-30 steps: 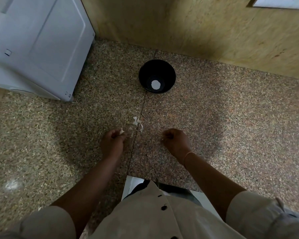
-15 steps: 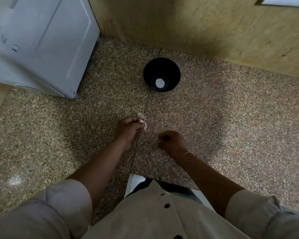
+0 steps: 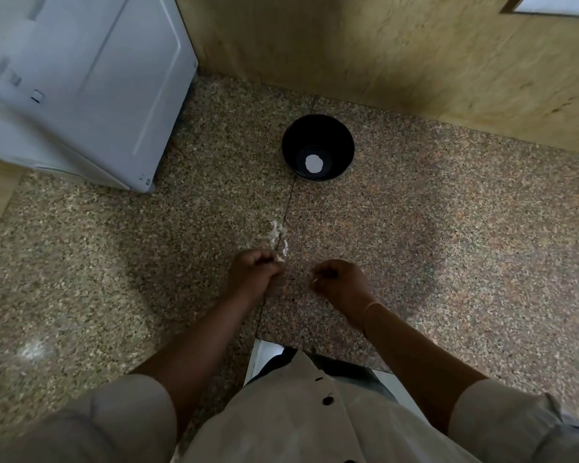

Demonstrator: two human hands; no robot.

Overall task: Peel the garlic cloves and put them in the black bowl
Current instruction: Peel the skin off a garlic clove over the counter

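Observation:
The black bowl (image 3: 317,135) stands on the speckled stone counter, far centre, with a round white patch at its bottom. A small heap of pale garlic skins (image 3: 278,236) lies between the bowl and my hands. My left hand (image 3: 253,274) is curled just below that heap and pinches a pale garlic clove (image 3: 279,260) at its fingertips. My right hand (image 3: 341,284) hovers beside it, a short gap apart, fingers curled. A tiny pale speck shows at its fingertips; I cannot tell what it is.
A white appliance (image 3: 81,85) fills the far left corner of the counter (image 3: 448,228). A wooden wall panel (image 3: 381,51) runs behind the bowl. The counter's near edge is at my body, where my light shirt (image 3: 298,422) covers the view.
My left hand has drawn back from the skin heap toward me, the clove still at its fingertips. My right hand has barely moved.

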